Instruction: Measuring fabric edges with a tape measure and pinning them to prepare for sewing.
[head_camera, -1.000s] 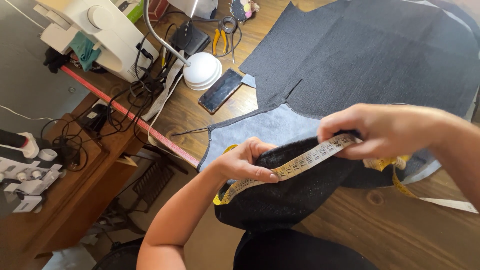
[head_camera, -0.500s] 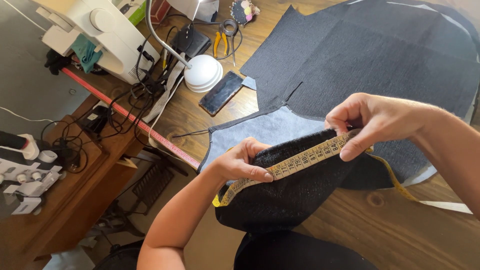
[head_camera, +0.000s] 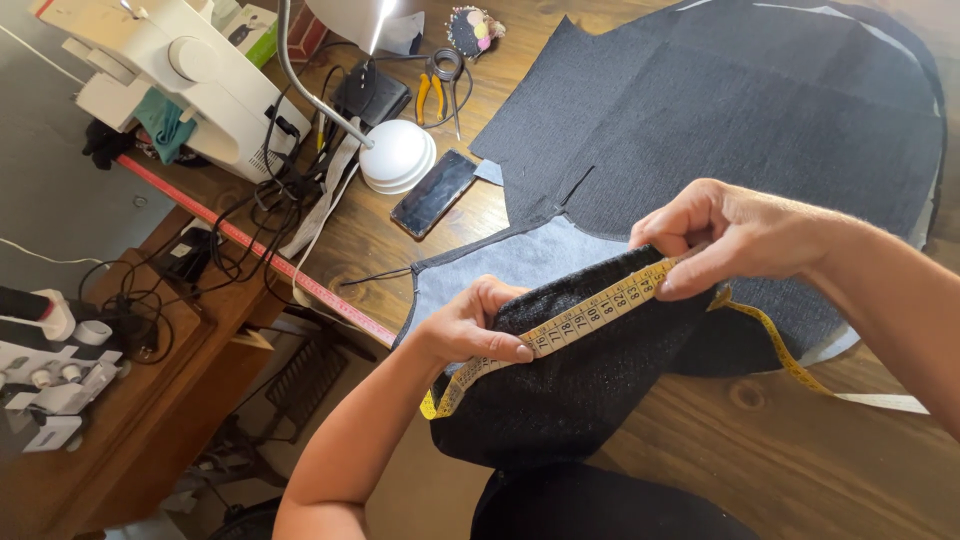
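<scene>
Item: yellow flexible measuring tape (head_camera: 600, 312), stretched taut along edge of black knit fabric piece (head_camera: 570, 390), long axis rising L to R. Left hand (head_camera: 470, 325) thumb presses low end; right hand (head_camera: 725, 235) pinches high end w/ thumb & forefinger. Above wooden table (head_camera: 800, 460).

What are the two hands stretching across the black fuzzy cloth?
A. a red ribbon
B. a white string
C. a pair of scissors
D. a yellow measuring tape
D: the left hand and the right hand each pinch an end of a yellow measuring tape, pulled tight along the edge of the black cloth.
</scene>
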